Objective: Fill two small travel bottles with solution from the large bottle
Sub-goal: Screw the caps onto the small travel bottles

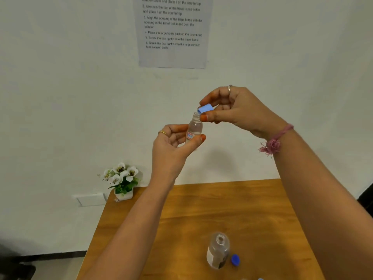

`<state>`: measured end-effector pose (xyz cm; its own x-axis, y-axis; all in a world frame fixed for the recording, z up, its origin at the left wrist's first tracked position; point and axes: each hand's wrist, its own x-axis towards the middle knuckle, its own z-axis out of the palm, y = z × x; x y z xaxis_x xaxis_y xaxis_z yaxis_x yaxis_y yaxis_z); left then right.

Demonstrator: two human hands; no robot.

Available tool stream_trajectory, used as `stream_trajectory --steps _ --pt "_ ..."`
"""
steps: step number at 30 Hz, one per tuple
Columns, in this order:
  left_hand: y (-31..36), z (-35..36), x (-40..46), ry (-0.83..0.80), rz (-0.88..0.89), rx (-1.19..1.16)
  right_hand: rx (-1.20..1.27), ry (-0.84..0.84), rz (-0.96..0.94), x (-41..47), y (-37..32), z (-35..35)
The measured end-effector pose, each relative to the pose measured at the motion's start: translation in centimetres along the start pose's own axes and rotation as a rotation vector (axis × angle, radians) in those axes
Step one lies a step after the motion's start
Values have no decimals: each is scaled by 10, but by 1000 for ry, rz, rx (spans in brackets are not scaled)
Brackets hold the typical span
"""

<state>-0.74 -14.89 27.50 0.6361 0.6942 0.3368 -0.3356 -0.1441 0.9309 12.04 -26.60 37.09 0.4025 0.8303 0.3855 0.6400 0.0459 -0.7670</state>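
Note:
High above the wooden table (pixel 201 209), my left hand (pixel 173 142) grips a small clear travel bottle (pixel 194 127) upright, its neck uncovered. My right hand (pixel 232 108) pinches a light blue cap (pixel 205 108), tilted, just above and right of the bottle's neck. The large clear bottle (pixel 218 250) stands uncapped near the table's front edge. Its dark blue cap (pixel 235 260) lies on the table right beside it.
A small white pot of white flowers (pixel 122 181) stands at the table's far left corner. A printed instruction sheet (pixel 172 31) hangs on the white wall. Small pale objects (pixel 260 278) peek in at the bottom edge.

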Motion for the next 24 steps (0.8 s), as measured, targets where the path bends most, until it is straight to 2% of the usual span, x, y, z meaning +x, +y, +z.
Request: stream_trajectory --steps 4,10,19,21,24 --pt "3 4 3 3 2 -44 -60 -118 -40 7 -12 -11" --pt "2 5 9 10 1 -29 -509 -288 -90 24 -35 -16" --pt "-4 13 9 45 -18 -70 -766 -101 -16 37 -32 0" --pt "-5 12 8 48 -19 -89 -726 -144 29 33 -35 -9" --pt "-6 12 8 47 -21 -88 -516 -282 57 23 -35 -20"
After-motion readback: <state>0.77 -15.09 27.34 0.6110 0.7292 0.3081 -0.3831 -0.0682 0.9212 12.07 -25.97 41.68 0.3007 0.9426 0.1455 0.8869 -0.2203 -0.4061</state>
